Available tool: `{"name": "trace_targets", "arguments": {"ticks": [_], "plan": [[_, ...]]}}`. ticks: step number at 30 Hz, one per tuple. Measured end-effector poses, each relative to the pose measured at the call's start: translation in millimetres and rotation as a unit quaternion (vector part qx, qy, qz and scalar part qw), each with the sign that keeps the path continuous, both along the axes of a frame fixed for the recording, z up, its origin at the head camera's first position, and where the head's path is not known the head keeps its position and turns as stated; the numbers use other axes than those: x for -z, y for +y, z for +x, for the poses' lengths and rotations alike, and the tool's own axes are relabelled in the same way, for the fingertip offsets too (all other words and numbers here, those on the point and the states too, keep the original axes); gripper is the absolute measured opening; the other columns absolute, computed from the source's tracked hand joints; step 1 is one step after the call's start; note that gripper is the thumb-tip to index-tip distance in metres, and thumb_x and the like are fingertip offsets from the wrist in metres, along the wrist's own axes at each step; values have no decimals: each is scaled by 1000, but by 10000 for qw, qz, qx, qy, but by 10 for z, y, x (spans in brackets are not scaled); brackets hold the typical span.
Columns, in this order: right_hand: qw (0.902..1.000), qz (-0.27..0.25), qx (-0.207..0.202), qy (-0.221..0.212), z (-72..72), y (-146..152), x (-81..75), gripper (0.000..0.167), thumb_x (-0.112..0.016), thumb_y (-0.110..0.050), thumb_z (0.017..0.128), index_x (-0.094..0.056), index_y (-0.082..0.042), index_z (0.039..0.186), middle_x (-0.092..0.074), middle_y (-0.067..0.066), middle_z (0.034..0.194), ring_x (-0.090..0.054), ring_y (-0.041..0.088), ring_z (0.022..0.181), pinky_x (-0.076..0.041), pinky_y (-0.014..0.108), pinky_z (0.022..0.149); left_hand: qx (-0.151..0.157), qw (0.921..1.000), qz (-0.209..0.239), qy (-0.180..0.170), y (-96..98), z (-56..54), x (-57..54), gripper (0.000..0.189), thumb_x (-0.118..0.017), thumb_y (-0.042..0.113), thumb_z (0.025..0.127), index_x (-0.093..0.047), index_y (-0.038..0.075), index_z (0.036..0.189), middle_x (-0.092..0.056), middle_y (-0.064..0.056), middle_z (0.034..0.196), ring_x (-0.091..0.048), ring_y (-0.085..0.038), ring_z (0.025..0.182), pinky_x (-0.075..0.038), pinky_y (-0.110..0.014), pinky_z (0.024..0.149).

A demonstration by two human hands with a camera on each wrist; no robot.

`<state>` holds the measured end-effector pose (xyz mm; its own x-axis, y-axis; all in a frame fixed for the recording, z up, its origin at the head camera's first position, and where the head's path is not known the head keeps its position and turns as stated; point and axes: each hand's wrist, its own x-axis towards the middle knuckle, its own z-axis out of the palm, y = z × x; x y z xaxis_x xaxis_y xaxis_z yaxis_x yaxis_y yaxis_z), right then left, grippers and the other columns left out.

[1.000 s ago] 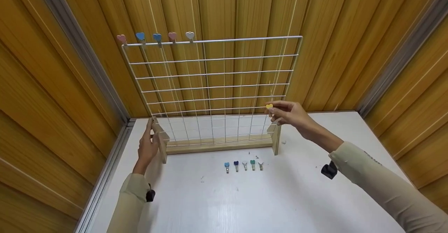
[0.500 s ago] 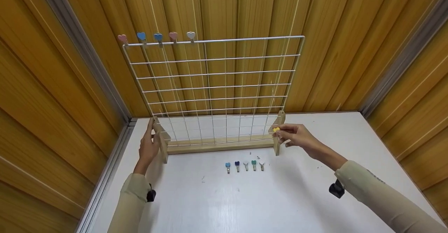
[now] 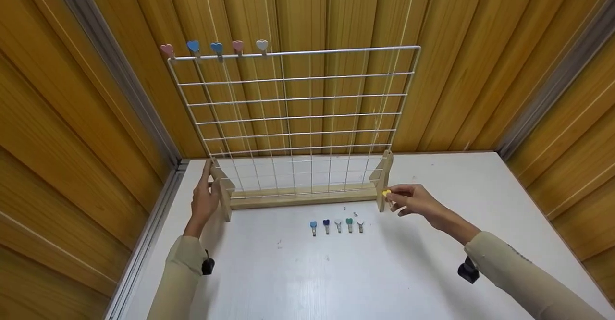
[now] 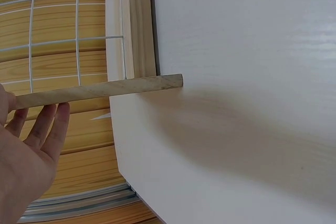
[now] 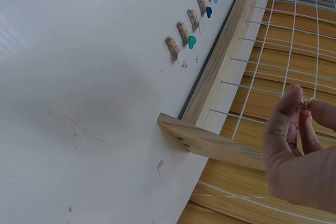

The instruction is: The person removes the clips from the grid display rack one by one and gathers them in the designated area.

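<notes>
My right hand [image 3: 417, 200] pinches a small clothespin with a yellow heart [image 3: 387, 193] between thumb and fingertips, beside the stand's right wooden upright [image 3: 387, 166]. In the right wrist view my right hand [image 5: 296, 145] partly hides that clothespin. My left hand [image 3: 205, 202] holds the left wooden upright [image 3: 222, 190]; in the left wrist view its fingers [image 4: 55, 124] lie along one face of the board [image 4: 105, 90] and the thumb is at the other. A white wire grid [image 3: 288, 117] stands in the wooden base. Several heart clothespins, including a white one [image 3: 262, 45], line its top bar toward the left.
In front of the base, several clothespins lie in a row on the white table [image 3: 288, 281], among them a light blue one [image 3: 313, 227], a dark blue one [image 3: 326, 226] and a green one [image 3: 349, 224]. Wood-patterned walls [image 3: 307, 12] surround the table at back and sides.
My right hand has lowered from the grid's lower right wires to beside the right upright, moving slightly right with the yellow heart clothespin. The left hand stays on its upright.
</notes>
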<state>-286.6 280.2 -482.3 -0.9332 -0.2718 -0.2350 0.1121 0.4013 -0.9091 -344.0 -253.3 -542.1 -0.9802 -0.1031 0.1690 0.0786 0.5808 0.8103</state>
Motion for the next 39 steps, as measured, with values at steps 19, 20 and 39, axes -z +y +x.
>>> {"name": "trace_targets", "arguments": {"ticks": [19, 20, 39], "plan": [[9994, 238, 140, -223, 26, 210, 445, 43, -60, -21, 104, -58, 9, 134, -73, -3, 100, -68, 9, 88, -56, 26, 75, -7, 10000, -1, -28, -1, 7, 7, 64, -37, 12, 111, -6, 25, 167, -25, -19, 168, -56, -44, 129, -53, -56, 86], [9993, 241, 170, -249, 25, 217, 465, 43, -61, -21, 104, -59, 9, 134, -73, -2, 100, -68, 9, 87, -56, 26, 74, -13, 10000, 1, -26, 1, 5, 8, 64, -37, 13, 111, -7, 25, 167, -26, -19, 168, -56, -44, 129, -52, -56, 86], [9988, 330, 291, -207, 82, 211, 778, 38, -65, -13, 99, -63, 10, 129, -79, 9, 102, -69, 9, 81, -55, 27, 69, -10, 9999, -14, 136, 3, -9, 10, 64, -37, 11, 111, -9, 23, 167, -29, -19, 167, -58, -45, 127, -53, -56, 84]]}}
